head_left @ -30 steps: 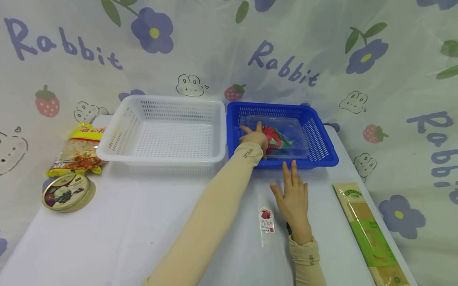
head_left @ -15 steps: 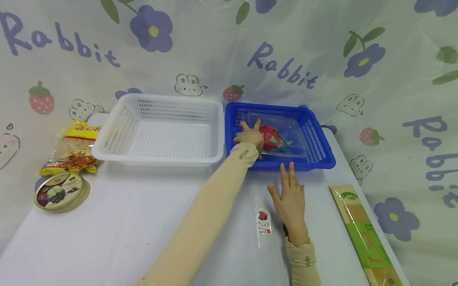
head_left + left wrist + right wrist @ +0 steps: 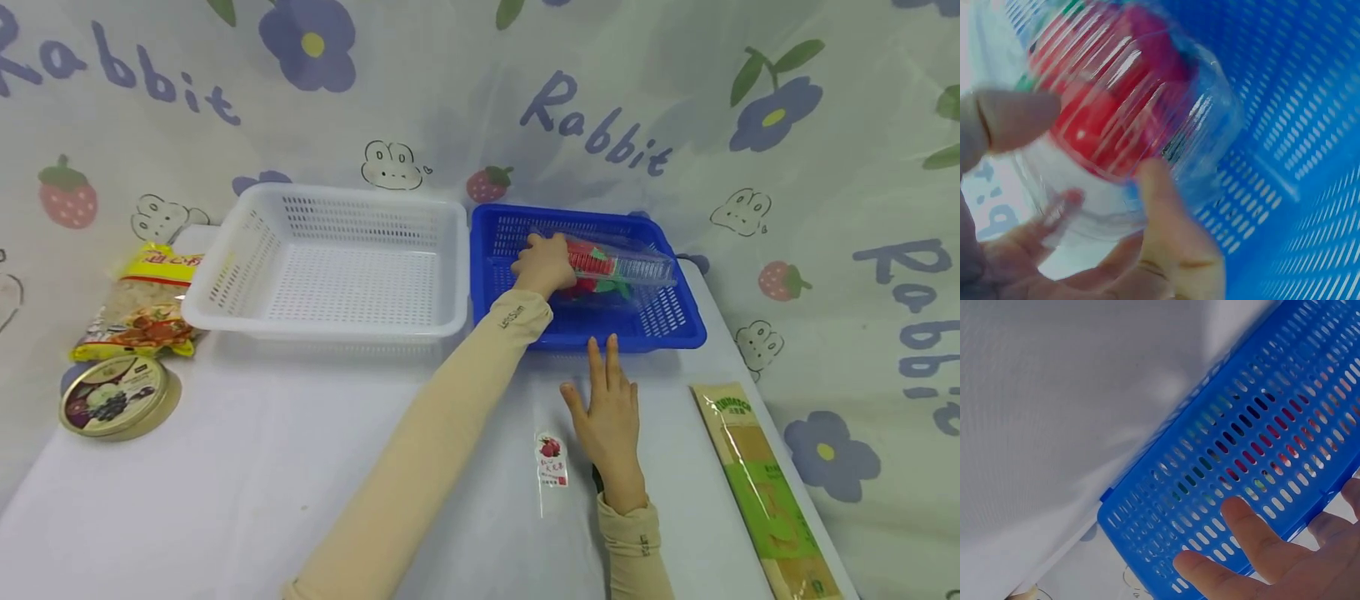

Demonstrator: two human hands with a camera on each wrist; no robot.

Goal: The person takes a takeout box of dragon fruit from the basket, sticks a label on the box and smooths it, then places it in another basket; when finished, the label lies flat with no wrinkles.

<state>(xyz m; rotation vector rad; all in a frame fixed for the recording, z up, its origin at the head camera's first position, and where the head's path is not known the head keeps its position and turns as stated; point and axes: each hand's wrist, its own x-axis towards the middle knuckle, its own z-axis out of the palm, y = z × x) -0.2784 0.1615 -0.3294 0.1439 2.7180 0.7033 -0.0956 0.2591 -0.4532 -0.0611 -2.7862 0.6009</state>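
My left hand reaches into the blue basket and grips the left end of a clear plastic box with ribbed sides. The box is tilted up in the basket. A red dragon fruit with green tips shows through the clear plastic and below it. In the left wrist view, thumb and fingers are bent around the box, its red contents blurred behind the ribs. My right hand lies with fingers spread, its fingertips right at the basket's front rim; the right wrist view shows these fingers against the slotted blue wall.
A white basket stands left of the blue one. Farther left are a yellow-edged food bag and a round gold tin. A dragon fruit label lies in front; a long green-and-tan packet lies along the right edge.
The clear box, flat in the basket before, is now tilted up in my left hand. The left hand's spread fingers have closed around its end. The right hand has stayed at the rim.
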